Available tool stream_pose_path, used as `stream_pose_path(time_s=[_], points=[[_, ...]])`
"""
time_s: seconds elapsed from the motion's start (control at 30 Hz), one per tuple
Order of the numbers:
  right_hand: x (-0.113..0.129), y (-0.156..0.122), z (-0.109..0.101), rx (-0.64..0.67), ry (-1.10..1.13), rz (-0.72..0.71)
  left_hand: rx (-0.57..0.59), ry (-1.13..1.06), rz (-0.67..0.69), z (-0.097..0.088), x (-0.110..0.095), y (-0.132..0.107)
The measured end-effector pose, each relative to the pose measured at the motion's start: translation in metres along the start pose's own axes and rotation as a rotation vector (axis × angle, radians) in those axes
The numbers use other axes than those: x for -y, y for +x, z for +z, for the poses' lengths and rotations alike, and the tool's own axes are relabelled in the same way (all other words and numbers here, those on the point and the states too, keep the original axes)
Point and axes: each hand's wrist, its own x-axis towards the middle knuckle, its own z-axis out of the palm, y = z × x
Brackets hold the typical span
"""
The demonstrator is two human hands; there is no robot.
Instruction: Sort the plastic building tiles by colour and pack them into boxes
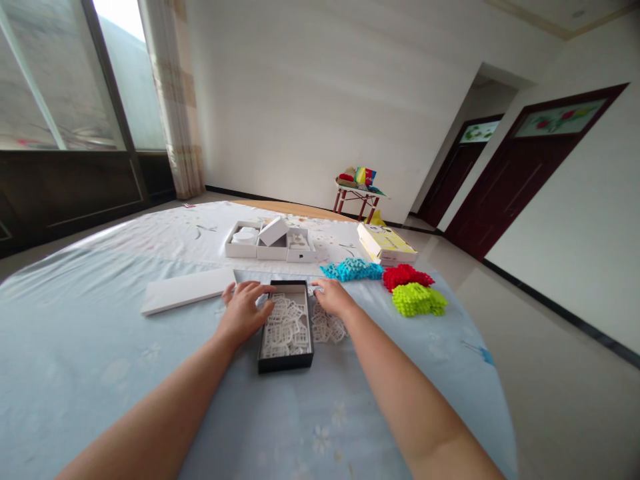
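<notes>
Here, left hand (243, 308) rests flat, fingers spread, on left wall of shallow black rectangular box (285, 360); nothing clasped. Right hand (333, 298) lies palm-down on loose heap of small white plastic pieces (327, 328) just right of box; whether fingers pinch any, cannot tell.

Risk, as judgement: light box slides on pale blue floral tablecloth (75, 347) if left hand pushes sideways; sweeping right hand scatters pieces.

Box sits at table centre, partly filled with same white pieces, open-topped.

Head view, forward-down over table (75, 347), hands near.
</notes>
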Motion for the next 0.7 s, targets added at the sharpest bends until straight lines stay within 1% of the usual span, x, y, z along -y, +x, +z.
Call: stream_pose_path(time_s=[0.13, 0.27, 0.43, 0.5, 0.6, 0.63, 0.7], points=[[0.001, 0.0, 0.008, 0.149, -0.083, -0.05, -0.01, 0.006, 0.005, 0.0, 0.002, 0.0], [-0.003, -0.009, 0.002, 0.206, -0.148, -0.108, -0.018, 0.019, 0.008, -0.001, 0.002, 0.0], [-0.013, -0.027, -0.014, 0.238, -0.181, -0.14, -0.034, 0.035, 0.002, -0.002, 0.002, 0.0], [-0.014, -0.034, -0.018, 0.214, -0.165, -0.134, -0.036, 0.038, 0.005, -0.001, 0.003, 0.001], [-0.01, -0.044, -0.022, 0.143, -0.092, -0.17, -0.036, 0.04, 0.011, 0.0, 0.004, 0.001], [-0.007, -0.046, -0.022, 0.136, -0.066, -0.197, -0.035, 0.04, 0.012, 0.0, 0.004, 0.001], [-0.002, -0.05, -0.021, 0.166, -0.038, -0.262, -0.033, 0.038, 0.011, 0.0, 0.004, 0.001]])
